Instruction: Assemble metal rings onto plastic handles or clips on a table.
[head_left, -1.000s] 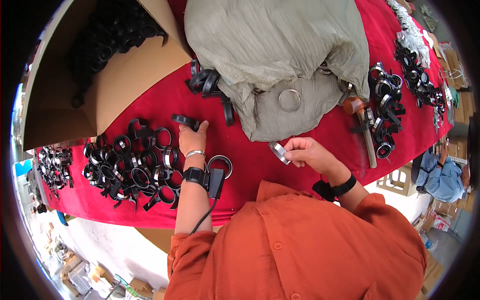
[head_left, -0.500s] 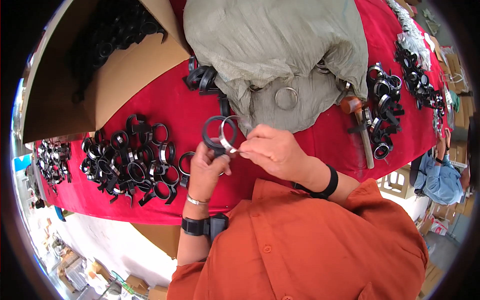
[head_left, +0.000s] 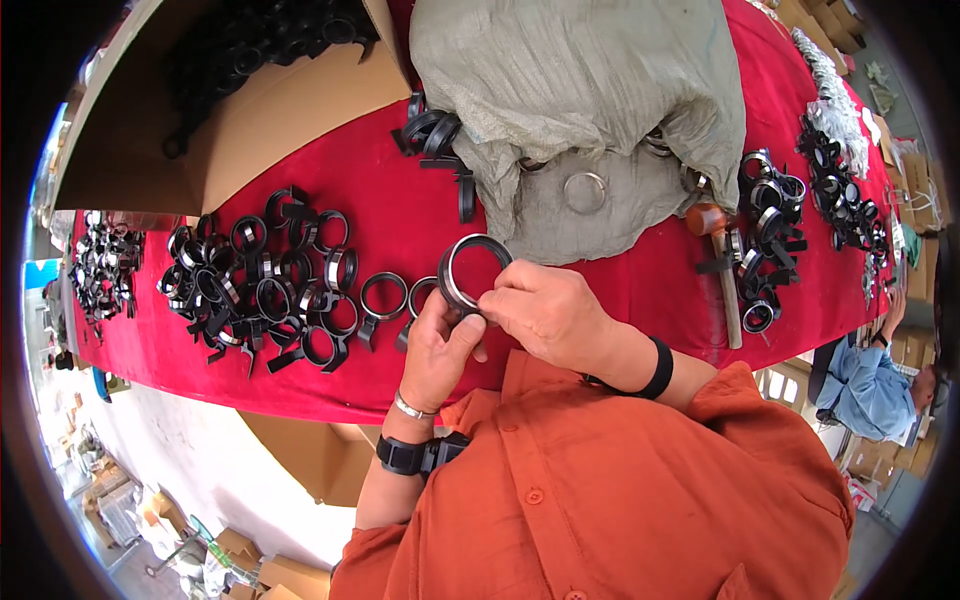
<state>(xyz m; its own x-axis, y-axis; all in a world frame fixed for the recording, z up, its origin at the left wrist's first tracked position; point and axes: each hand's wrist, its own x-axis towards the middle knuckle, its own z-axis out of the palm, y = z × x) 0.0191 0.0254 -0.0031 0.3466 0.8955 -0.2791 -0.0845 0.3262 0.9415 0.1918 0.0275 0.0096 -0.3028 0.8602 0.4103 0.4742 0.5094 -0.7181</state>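
In front of my chest, my left hand [head_left: 442, 348] grips a black ring-shaped holder [head_left: 445, 268] from below, thumb and fingers closed on its lower edge. A silver metal ring [head_left: 456, 289] sits against the inside of that black rim. My right hand [head_left: 550, 316] pinches the right side of the rim, its fingertips on the metal ring. Just left of my left hand, a black ring holder [head_left: 384, 316] with a short stem lies on the red cloth. Farther left spreads a heap of similar black holders [head_left: 272, 300], several with silver linings.
A grey woven sack [head_left: 570, 90] lies ahead, with a loose metal ring [head_left: 567, 197] on its flap. Right of it rests a mallet [head_left: 706, 219], beside more black holders [head_left: 768, 200]. An open cardboard box [head_left: 300, 125] stands far left. A co-worker in blue [head_left: 868, 385] is at right.
The metal ring, held partly apart from the black holder before, now lies within its rim. Both hands have come closer together around it. The view has shifted slightly.
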